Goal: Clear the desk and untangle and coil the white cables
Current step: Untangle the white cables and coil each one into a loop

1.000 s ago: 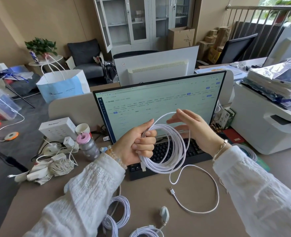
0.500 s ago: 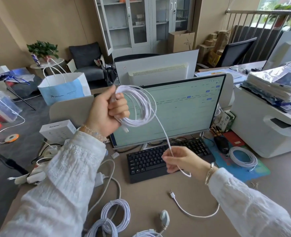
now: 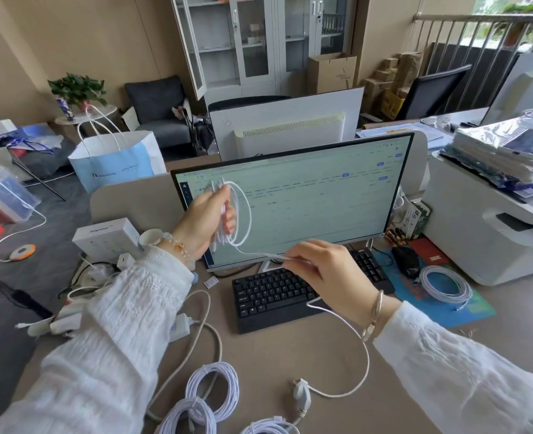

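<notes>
Winding the last stretch of a white cable, the person held a bundle of finished loops at centre frame, in front of the monitor. The left hand had its fingers curled round the loops, gripping them upright, while the right hand, just below and to the right, pinched the running strand between thumb and fingertips. From that pinch the loose tail dropped under the right wrist, curved across the desk and ended at lower centre beside a grey plug; whether the two touched could not be told. Judging by the short tail, this cable seemed nearly coiled. Three coiled bundles lay along the lower edge of the frame, and another coil rested on the blue mat at right, so much of the coiling appeared done. What remained seemed to be the clutter at left: a white power adapter with its thicker lead snaking loose, and a heap of plugs and cords near the desk's left edge. Clearing the desk looked barely begun.
</notes>
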Demonstrator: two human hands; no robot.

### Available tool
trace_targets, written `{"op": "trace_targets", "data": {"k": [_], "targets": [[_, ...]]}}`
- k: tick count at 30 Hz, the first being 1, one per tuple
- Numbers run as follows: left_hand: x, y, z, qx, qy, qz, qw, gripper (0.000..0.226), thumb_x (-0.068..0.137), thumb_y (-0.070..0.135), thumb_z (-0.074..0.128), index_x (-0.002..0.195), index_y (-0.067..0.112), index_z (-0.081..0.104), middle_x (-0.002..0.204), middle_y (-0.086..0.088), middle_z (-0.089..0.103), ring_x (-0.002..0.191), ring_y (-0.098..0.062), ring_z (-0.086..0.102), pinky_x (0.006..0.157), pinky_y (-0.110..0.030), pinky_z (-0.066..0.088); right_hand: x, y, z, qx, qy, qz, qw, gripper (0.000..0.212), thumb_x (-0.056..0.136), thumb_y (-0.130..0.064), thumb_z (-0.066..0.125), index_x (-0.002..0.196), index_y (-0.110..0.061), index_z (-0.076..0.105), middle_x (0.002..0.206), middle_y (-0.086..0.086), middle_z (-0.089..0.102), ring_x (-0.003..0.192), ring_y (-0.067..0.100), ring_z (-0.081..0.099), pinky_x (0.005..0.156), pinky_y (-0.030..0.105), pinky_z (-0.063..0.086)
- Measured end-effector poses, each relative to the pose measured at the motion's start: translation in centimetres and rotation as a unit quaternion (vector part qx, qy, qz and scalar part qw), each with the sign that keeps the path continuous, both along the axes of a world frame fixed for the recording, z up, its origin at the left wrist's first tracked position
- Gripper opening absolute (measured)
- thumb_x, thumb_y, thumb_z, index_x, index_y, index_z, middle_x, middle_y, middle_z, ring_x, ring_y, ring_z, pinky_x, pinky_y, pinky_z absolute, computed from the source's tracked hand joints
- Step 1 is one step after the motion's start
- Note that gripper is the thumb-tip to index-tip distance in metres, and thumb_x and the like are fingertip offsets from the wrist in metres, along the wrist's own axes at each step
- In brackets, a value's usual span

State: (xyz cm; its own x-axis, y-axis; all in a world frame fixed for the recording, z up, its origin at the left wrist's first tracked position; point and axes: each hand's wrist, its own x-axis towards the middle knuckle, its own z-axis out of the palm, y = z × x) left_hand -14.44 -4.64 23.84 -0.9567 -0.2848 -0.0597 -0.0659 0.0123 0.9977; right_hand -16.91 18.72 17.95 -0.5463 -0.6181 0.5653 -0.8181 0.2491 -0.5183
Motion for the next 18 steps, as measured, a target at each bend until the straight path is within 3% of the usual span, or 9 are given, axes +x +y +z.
{"op": "trace_targets", "data": {"k": [4,8,11,14,18], "targets": [[0.8,2.9,-0.1,-0.057,-0.081,-0.068,0.993,0.034,0.105,0.027,0.036,0.091,0.000,0.052,0.067,-0.012,0.064,0.058,-0.025,0.064,0.058,-0.032,0.056,-0.3,-1.1,2.8,-0.043,0.057,-0.012,0.997,0.028,0.092,-0.034,0.053,0.090,-0.015,0.073,0.079,-0.004,0.064,0.059,0.011,0.056,0.056,0.035,0.052],[1.3,5.3,-0.1,-0.041,-0.112,-0.147,0.982,0.040,0.105,0.028,0.036,0.096,-0.005,0.058,0.069,-0.018,0.068,0.063,-0.031,0.068,0.057,-0.033,0.055,-1.0,-1.6,4.1,-0.045,0.072,-0.026,0.996,0.027,0.091,-0.037,0.053,0.091,-0.021,0.075,0.079,-0.005,0.063,0.056,0.007,0.049,0.053,0.037,0.050],[1.4,6.1,-0.1,0.058,-0.120,-0.185,0.974,0.041,0.104,0.023,0.032,0.075,0.003,0.053,0.048,-0.008,0.054,0.039,-0.019,0.051,0.044,-0.024,0.044,-1.5,-1.5,4.6,-0.040,0.070,-0.045,0.996,0.028,0.091,-0.041,0.052,0.092,-0.025,0.075,0.080,-0.009,0.064,0.054,-0.005,0.043,0.054,0.031,0.049],[1.3,6.4,-0.1,0.165,-0.158,-0.235,0.945,0.037,0.099,0.031,0.032,0.068,0.015,0.042,0.039,0.006,0.029,0.030,-0.007,0.023,0.035,-0.018,0.023,-2.3,-0.8,4.9,-0.038,0.054,-0.067,0.996,0.020,0.088,-0.041,0.060,0.093,-0.027,0.073,0.078,-0.014,0.062,0.057,-0.010,0.046,0.056,0.023,0.044],[1.2,6.3,0.5,0.207,-0.187,-0.287,0.916,0.047,0.095,0.050,0.035,0.063,0.017,0.045,0.037,0.010,0.024,0.027,-0.003,0.020,0.036,-0.016,0.011,-3.1,0.0,4.9,-0.049,-0.103,-0.049,0.992,0.023,0.079,-0.037,0.075,0.088,-0.018,0.066,0.065,-0.014,0.056,0.050,0.002,0.045,0.053,0.016,0.037]]}}
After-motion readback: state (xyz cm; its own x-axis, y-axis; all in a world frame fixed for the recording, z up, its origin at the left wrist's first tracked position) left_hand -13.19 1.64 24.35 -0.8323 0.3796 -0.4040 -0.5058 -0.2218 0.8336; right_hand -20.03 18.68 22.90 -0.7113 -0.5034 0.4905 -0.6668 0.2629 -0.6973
